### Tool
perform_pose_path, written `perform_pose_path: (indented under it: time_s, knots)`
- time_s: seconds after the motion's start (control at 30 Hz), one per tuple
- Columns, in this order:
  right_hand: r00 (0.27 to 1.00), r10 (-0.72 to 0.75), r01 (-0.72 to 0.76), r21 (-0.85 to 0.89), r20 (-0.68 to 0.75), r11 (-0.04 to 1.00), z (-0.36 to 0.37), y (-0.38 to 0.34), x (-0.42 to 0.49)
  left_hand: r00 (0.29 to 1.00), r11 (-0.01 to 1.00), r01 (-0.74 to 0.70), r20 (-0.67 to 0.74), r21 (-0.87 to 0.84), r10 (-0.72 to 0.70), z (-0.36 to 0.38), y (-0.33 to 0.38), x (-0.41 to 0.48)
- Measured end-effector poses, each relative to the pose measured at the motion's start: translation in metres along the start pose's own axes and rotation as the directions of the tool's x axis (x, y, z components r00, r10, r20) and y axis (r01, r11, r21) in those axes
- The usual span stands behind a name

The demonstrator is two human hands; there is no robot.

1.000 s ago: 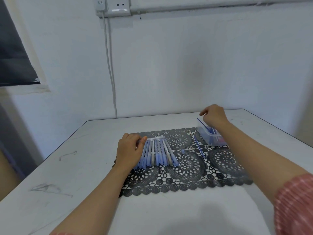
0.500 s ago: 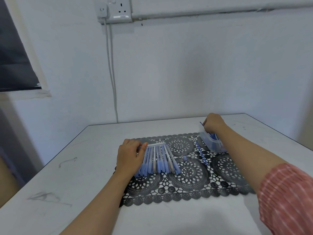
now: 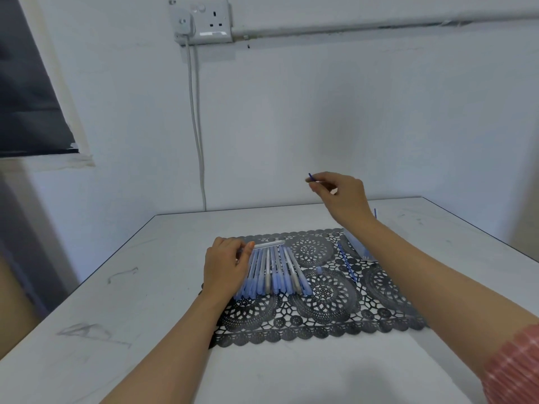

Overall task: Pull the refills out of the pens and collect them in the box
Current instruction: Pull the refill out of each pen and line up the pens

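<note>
White table [image 3: 140, 290], right hand [image 3: 343, 197] risen, pinching refill [image 3: 311, 177]

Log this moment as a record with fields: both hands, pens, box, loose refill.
left hand: fingers curled over the left end of the pens
right hand: raised above the table, pinches a blue refill
box: on the mat's right, partly hidden by the right forearm
loose refill: lies on the mat between pens and box

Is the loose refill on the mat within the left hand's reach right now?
Likely yes: the left hand is at the pens, and little but mat lies between them and the refill.
</note>
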State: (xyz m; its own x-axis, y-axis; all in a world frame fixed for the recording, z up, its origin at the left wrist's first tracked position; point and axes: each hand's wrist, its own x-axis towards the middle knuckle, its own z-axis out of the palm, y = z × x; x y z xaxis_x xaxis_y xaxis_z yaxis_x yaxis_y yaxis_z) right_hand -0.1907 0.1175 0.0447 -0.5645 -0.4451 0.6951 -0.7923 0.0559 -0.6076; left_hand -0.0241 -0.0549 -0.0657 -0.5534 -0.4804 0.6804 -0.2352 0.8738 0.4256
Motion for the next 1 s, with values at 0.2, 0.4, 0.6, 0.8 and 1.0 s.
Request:
perform_pose_path:
  time_s: [0.2,0.4,0.6,0.8,1.0]
  knots:
    - [0.993,0.111,-0.117,0.211,0.039,0.970,0.001,-0.016,-0.031,1.000,1.000,0.010,-0.011,-0.012,-0.011,-0.003,0.004,-0.001]
    - [0.940,0.340,-0.286,0.484,-0.027,0.827,0.013,-0.003,-0.070,1.000,0.999,-0.026,-0.009,-0.023,0.026,-0.003,0.008,-0.002]
    - [0.942,0.335,-0.282,0.525,-0.006,0.803,0.019,0.013,-0.084,0.998,0.999,-0.054,-0.015,0.001,0.054,-0.002,0.009,-0.002]
    - [0.930,0.367,-0.284,0.575,-0.031,0.767,0.020,0.020,-0.083,0.997,0.998,-0.066,-0.031,0.007,0.066,-0.001,0.011,-0.002]
    - [0.913,0.406,-0.269,0.675,-0.049,0.687,0.018,0.021,-0.080,0.998,0.998,-0.065,-0.022,0.025,0.066,-0.001,0.011,-0.003]
